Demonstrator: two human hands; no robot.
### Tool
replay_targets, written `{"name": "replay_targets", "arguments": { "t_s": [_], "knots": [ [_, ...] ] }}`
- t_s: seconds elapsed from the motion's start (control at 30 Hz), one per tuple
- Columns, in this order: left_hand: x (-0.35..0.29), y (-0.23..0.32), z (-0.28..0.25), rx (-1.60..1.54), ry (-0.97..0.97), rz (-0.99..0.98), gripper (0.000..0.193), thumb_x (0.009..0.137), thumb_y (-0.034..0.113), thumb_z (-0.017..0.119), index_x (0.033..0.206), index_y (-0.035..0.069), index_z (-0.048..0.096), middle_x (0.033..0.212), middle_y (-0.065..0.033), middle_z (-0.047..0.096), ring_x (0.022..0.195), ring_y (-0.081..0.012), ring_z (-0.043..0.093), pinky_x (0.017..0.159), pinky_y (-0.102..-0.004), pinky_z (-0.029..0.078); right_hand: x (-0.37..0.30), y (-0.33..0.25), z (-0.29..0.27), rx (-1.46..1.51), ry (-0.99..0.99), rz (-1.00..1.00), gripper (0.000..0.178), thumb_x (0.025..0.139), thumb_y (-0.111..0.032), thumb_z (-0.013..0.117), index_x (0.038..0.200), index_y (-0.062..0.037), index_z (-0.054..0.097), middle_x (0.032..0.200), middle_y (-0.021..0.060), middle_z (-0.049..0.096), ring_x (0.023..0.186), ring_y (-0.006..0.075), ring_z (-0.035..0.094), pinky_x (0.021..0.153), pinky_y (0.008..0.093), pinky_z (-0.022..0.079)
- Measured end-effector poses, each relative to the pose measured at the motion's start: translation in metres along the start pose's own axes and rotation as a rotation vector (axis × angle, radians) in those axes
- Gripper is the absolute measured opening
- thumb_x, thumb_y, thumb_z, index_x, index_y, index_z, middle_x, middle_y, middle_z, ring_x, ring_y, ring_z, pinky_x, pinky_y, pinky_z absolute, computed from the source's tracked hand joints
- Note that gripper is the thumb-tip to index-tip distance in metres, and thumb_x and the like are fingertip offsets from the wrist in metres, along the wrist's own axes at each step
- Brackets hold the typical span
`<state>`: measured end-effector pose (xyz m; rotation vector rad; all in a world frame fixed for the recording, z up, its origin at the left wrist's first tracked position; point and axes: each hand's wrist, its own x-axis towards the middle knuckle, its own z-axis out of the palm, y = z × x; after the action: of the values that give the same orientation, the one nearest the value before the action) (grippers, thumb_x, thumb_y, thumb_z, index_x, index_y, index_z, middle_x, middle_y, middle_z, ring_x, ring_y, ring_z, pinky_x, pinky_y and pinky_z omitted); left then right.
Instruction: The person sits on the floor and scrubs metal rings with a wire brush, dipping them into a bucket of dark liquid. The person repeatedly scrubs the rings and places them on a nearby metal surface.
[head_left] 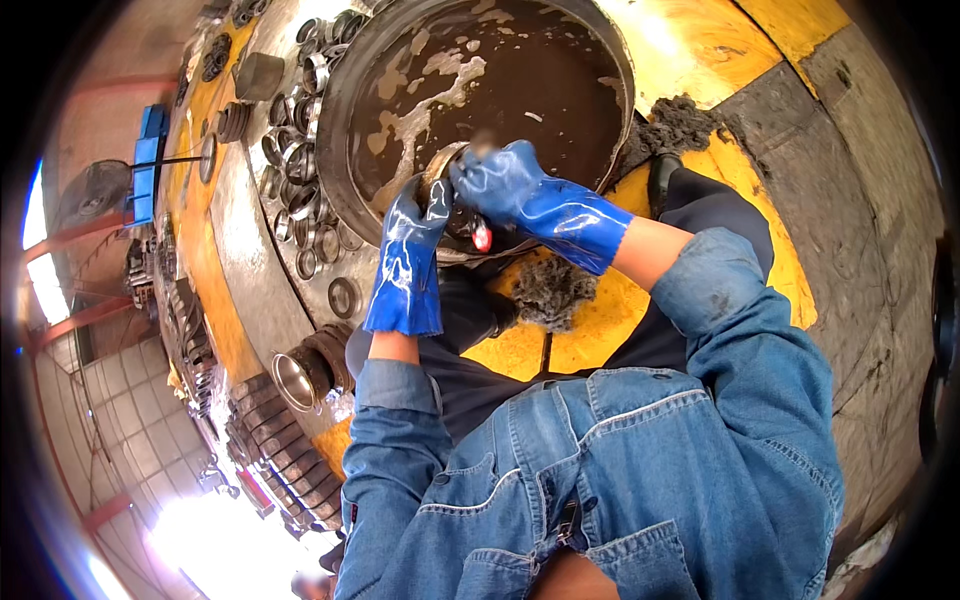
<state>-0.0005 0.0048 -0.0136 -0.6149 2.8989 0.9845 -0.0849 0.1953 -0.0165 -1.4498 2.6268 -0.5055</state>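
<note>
Both of my hands wear long blue rubber gloves and meet over the near rim of a large round tub (340,165) of dark brown liquid. My left hand (408,235) is closed around a metal ring (440,163), tilted at the tub's edge. Right against the ring, my right hand (505,185) is curled into a fist. A dark piece with a red end (482,237) sticks out below that fist; its kind cannot be made out. The fingertips and part of the ring are hidden by the gloves.
Many metal rings (300,160) lie heaped left of the tub, with one loose ring (344,297) nearer me. A metal bowl-like part (297,380) stands by my left knee. Grey fibrous clumps lie between my feet (553,290) and right of the tub (680,125).
</note>
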Motion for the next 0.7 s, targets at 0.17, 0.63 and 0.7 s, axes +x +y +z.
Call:
{"name": "replay_targets", "arguments": {
  "t_s": [0.17,0.63,0.7],
  "knots": [
    [-0.008,0.024,0.000,0.135,0.062,0.060,0.051,0.099,0.043,0.068,0.128,0.001,0.068,0.113,-0.0253,0.075,0.108,-0.0380,0.073,0.093,-0.0425,0.056,0.023,0.016,0.029,0.194,-0.207,0.340,0.028,0.092,-0.032,0.070,0.111,-0.0112,0.076,0.116,0.0145,0.077,0.103,0.0328,0.076,0.083,0.0490,0.061],
    [-0.013,0.031,-0.015,0.157,-0.027,0.069,0.052,0.105,0.046,0.057,0.130,0.002,0.068,0.118,-0.0266,0.073,0.114,-0.0429,0.069,0.099,-0.0436,0.053,-0.021,0.021,-0.008,1.602,-0.207,0.521,0.034,0.100,-0.039,0.062,0.095,-0.0080,0.073,0.074,0.0029,0.067,0.064,0.0115,0.057,0.061,0.0283,0.043],
    [-0.014,0.035,-0.015,0.143,-0.015,0.042,0.053,0.106,0.047,0.055,0.130,0.002,0.068,0.119,-0.0270,0.073,0.116,-0.0435,0.068,0.100,-0.0437,0.053,-0.018,0.031,0.003,1.880,-0.112,0.510,0.029,0.103,-0.037,0.062,0.096,-0.0098,0.071,0.070,0.0020,0.065,0.058,0.0094,0.055,0.056,0.0220,0.044]
  ]
}}
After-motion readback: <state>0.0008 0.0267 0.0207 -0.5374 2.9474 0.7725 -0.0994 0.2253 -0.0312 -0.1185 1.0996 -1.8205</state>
